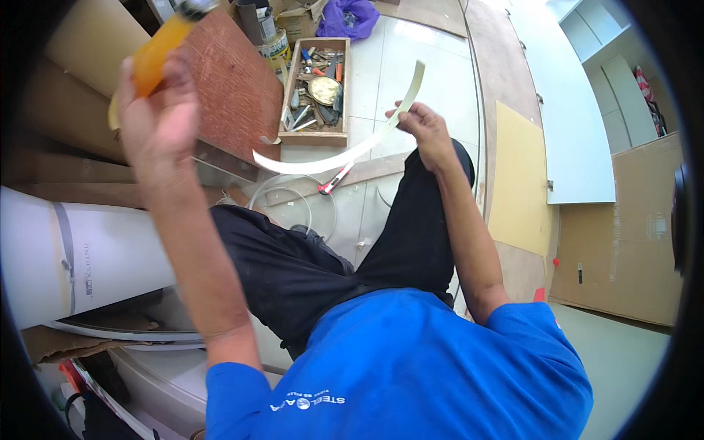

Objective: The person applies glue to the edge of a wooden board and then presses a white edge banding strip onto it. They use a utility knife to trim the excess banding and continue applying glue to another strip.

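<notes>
Raised at the upper left, my left hand [158,110] is wrapped round an orange bottle [163,55] with a shiny dark end, blurred at the top of the view. My right hand [424,130], in front of my right knee, pinches a long off-white edge-banding strip [352,152]. The strip curves down and left from the fingers, its far end rising above them. Below its middle, a red-and-white utility knife [335,180] lies on the floor. A loose pale coil of similar strip [293,192] rests beside it, close to my foot.
A wooden drawer [314,138] full of hand tools and a round tin sits on the tiles, beside a reddish-brown board [231,88]. Behind are a can [275,48] and a purple bag [348,18]. White panels [565,125] and cardboard [623,242] stand right; a white roll [95,257] lies left.
</notes>
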The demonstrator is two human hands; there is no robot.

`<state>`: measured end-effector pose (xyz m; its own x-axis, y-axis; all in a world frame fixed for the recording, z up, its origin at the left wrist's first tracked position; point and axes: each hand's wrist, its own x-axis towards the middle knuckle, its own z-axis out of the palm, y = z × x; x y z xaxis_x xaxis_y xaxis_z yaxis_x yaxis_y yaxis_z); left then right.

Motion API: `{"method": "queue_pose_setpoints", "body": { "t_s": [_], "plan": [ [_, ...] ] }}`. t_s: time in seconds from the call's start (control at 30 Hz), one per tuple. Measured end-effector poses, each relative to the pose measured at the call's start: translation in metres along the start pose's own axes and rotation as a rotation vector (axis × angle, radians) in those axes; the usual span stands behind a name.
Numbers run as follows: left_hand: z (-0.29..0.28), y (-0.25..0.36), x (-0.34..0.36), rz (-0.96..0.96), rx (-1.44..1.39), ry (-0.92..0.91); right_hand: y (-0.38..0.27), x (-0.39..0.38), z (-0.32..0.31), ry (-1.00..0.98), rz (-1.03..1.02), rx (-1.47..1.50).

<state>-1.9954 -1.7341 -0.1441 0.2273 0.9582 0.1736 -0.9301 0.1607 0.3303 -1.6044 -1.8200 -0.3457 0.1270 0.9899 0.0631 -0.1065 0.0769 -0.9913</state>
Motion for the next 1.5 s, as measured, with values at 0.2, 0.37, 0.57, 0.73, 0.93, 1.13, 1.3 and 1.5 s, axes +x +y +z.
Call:
{"method": "queue_pose_setpoints", "body": {
  "t_s": [0.2,0.37,0.57,0.73,0.93,1.13,1.3,1.5],
  "plan": [
    [-0.07,0.084,-0.039,0.098,-0.018,0.108,-0.019,0.025,-0.051,0.103,-0.061,-0.059],
    [-0.157,0.099,-0.062,0.135,-0.172,0.255,-0.02,0.044,-0.069,0.105,-0.128,-0.16],
    [-0.225,0.063,-0.072,0.184,-0.147,0.43,-0.008,0.08,-0.105,0.182,0.016,-0.197],
    [-0.249,0.053,-0.078,0.238,-0.122,0.534,0.04,0.108,-0.152,0.314,0.191,-0.045],
    [-0.259,0.066,-0.081,0.302,-0.104,0.518,0.17,0.123,-0.175,0.552,0.478,0.288],
    [-0.267,0.082,-0.091,0.349,0.001,0.613,0.263,0.139,-0.16,0.809,0.634,0.414],
    [-0.272,0.09,-0.091,0.417,0.09,0.704,0.315,0.157,-0.146,0.904,0.691,0.482],
    [-0.273,0.088,-0.085,0.358,0.115,0.695,0.334,0.163,-0.118,0.61,0.956,0.231]
  ]
}}
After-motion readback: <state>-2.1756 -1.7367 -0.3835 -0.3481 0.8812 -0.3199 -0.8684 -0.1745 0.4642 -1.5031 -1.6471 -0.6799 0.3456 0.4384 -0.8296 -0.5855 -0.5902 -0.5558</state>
